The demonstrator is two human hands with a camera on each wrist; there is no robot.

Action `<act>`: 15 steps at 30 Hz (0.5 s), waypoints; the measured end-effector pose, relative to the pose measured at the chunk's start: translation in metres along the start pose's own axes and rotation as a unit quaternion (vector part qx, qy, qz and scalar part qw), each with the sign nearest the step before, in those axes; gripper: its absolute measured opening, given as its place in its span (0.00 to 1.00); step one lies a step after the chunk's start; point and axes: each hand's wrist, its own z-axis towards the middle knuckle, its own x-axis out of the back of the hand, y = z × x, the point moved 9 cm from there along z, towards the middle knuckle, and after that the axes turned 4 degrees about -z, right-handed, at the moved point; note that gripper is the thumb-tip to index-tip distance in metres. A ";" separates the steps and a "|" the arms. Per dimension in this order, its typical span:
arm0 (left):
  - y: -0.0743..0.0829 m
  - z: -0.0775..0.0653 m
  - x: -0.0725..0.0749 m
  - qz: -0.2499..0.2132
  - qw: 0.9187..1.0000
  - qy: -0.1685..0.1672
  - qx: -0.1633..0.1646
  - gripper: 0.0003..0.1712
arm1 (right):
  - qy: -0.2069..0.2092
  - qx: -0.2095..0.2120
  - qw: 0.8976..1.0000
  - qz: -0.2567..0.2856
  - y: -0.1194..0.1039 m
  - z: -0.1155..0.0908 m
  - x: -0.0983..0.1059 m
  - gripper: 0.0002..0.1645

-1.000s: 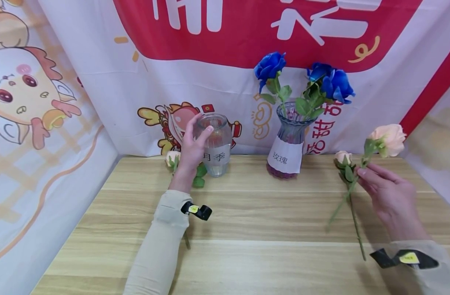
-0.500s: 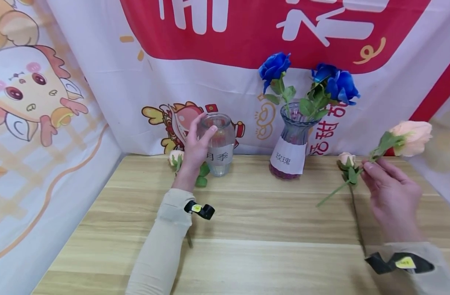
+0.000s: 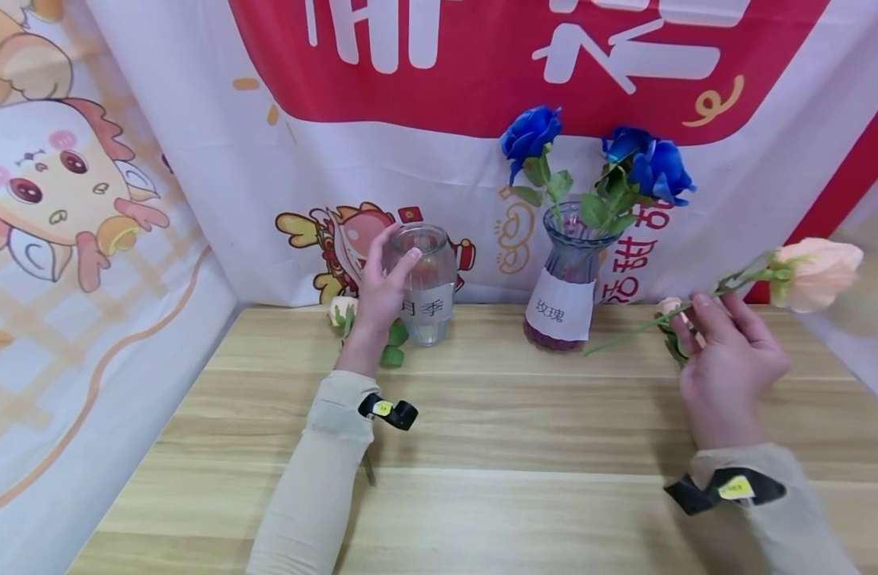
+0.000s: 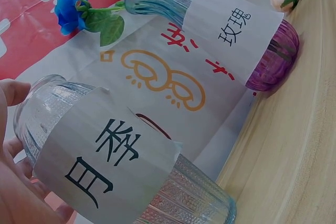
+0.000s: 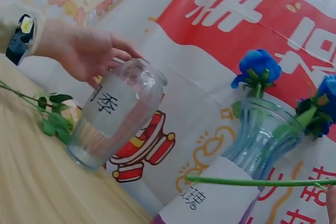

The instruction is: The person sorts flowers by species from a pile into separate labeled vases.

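My left hand (image 3: 381,295) grips the upper body of a clear glass vase (image 3: 439,270), thumb near its rim. The vase stands upright on the table against the backdrop; its white paper label (image 4: 105,156) carries black characters. Above the table my right hand (image 3: 733,371) pinches the green stem of a peach rose (image 3: 818,273) between thumb and fingers. The bloom points right and the stem slants down to the left. In the right wrist view the bare stem (image 5: 247,182) crosses in front of the other vase. Behind the right hand lies another pale rose (image 3: 670,307), partly hidden.
A blue-and-purple glass vase (image 3: 574,257) with a paper label holds several blue roses (image 3: 530,137), right of the clear vase. Another pale rose (image 3: 341,310) lies partly under the left forearm. A printed cloth backdrop (image 3: 467,176) borders the wooden table (image 3: 510,423).
My right hand has moved left with the peach rose, and its stem has swung from steep to nearly level, its cut end now near the blue-purple vase. The left hand stays on the clear vase.
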 end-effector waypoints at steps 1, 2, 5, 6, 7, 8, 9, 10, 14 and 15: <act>0.000 0.000 0.000 0.001 1.000 -0.001 0.000 0.37 | 0.001 0.003 1.000 -0.004 0.001 -0.002 -0.001 0.29; -0.001 0.000 0.000 0.002 1.000 -0.001 0.001 0.37 | 0.002 0.007 1.000 -0.012 0.002 -0.003 -0.002 0.29; 0.000 -0.001 -0.001 0.004 1.000 -0.001 0.000 0.37 | 0.007 0.008 0.999 -0.039 0.003 -0.008 -0.005 0.31; 0.000 -0.001 -0.001 0.004 1.000 -0.002 -0.001 0.38 | 0.009 0.009 0.999 -0.047 0.003 -0.010 -0.006 0.32; 0.000 -0.001 -0.001 0.004 1.000 -0.002 -0.002 0.38 | 0.010 0.010 0.999 -0.051 0.003 -0.011 -0.007 0.32; 0.000 -0.001 -0.001 0.004 1.000 -0.002 -0.003 0.38 | 0.013 0.012 0.998 -0.055 0.004 -0.012 -0.007 0.32; 0.000 0.000 -0.001 0.004 1.000 -0.002 -0.004 0.38 | 0.014 0.013 0.998 -0.058 0.004 -0.013 -0.008 0.32; 0.001 0.000 -0.001 0.004 1.000 -0.002 -0.006 0.38 | 0.016 0.015 0.998 -0.059 0.004 -0.014 -0.009 0.32; 0.000 0.000 0.000 0.001 1.000 -0.004 -0.008 0.37 | 0.018 0.037 0.998 -0.042 0.007 -0.016 -0.015 0.32; 0.000 -0.001 0.000 0.001 1.000 -0.004 -0.007 0.37 | 0.016 0.042 0.998 -0.038 0.008 -0.017 -0.016 0.32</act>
